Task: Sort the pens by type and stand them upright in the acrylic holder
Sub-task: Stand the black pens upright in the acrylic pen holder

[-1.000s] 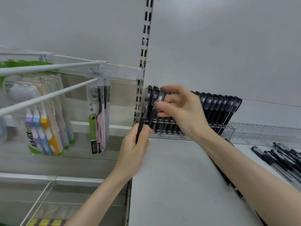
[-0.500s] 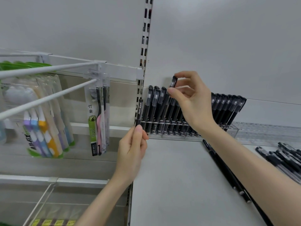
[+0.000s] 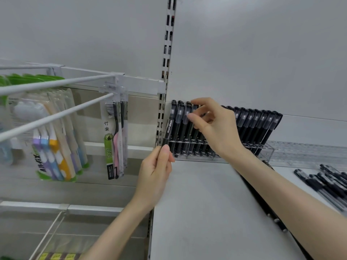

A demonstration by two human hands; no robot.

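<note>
Far left: glossy toothbrush packs point(image 3: 56, 147) hung on white metal rods point(image 3: 56, 117). A slotted steel upright point(image 3: 165, 53) stood just left of the holder. Left hand point(image 3: 155, 175) pinched a matte black pen point(image 3: 168, 132) by its lower end, tilted, at the left end of the clear acrylic holder point(image 3: 267, 152). Right hand point(image 3: 216, 132), thumb and forefinger curled, pinched the cap of a standing pen point(image 3: 194, 109), hiding the middle of the row point(image 3: 253, 124). Loose pens point(image 3: 328, 182) lay far right on the grey shelf point(image 3: 197, 212).

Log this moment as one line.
left hand: grips black pen beside acrylic holder | right hand: pinches slotted pen | loose pens: lying on shelf
</note>
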